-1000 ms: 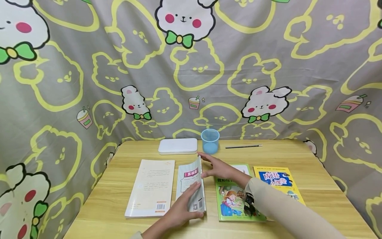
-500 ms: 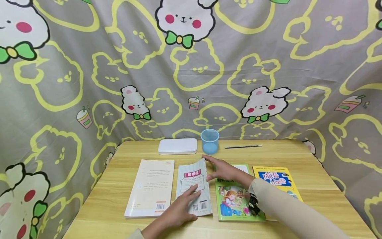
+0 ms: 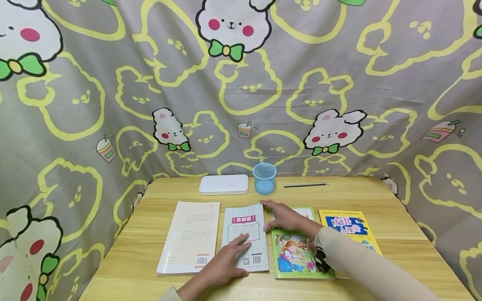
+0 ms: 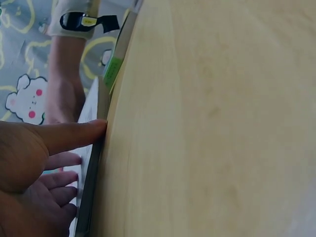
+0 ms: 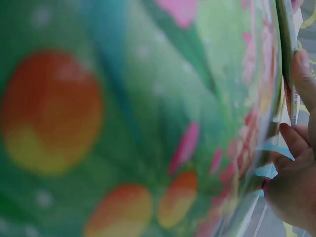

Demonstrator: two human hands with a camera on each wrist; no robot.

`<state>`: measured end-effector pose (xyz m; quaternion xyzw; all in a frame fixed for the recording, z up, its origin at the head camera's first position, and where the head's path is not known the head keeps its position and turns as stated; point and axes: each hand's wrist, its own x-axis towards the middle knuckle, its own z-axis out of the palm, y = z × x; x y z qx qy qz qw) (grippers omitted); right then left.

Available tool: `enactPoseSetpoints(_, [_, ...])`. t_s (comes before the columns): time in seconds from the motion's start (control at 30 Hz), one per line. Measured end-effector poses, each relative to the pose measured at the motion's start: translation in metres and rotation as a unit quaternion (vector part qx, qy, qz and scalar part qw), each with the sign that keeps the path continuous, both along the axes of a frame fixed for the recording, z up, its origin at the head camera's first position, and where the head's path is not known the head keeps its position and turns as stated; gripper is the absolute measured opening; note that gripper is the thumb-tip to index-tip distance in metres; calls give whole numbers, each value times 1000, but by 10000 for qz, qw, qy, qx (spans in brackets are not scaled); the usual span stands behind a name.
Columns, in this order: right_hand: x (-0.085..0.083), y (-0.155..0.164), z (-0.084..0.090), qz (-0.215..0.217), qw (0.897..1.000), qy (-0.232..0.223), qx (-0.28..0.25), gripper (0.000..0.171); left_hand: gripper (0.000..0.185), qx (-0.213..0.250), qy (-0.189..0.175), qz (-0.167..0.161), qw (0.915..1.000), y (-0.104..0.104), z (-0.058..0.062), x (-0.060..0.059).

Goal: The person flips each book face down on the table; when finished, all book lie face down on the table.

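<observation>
From the head camera, a grey book (image 3: 245,236) lies flat on the wooden table (image 3: 395,200), back cover up, between a cream book (image 3: 191,235) on its left and a green picture book (image 3: 297,251) on its right. The left hand (image 3: 226,264) rests on the grey book's lower half with fingers straight and spread, while the right hand (image 3: 283,216) lies flat across the top of the green picture book, fingertips at the grey book's upper right corner. A yellow book (image 3: 348,228) sits further right (a white box (image 3: 224,184), blue cup (image 3: 264,178) and pencil (image 3: 306,184) line the far edge). The left wrist view shows the left hand (image 4: 34,173) with its thumb stretched to the book's edge, fingers relaxed on the cover. The right wrist view is mostly blurred green cover (image 5: 148,118); the right hand (image 5: 296,182) seems to lie loosely against the pages' edge.
</observation>
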<state>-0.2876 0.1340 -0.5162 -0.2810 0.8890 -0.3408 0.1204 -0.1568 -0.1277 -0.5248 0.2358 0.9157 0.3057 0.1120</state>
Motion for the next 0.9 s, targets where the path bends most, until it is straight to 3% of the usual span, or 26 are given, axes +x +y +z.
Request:
enactPoseSetpoints(0.57, [7, -9, -1, -469, 9971, -7, 601, 95, 79, 69, 49, -7, 10000, -7, 3, -1])
enactPoseSetpoints(0.9, [8, -10, -5, -311, 9969, 279, 672, 91, 79, -17, 48, -1, 10000, -7, 3, -2])
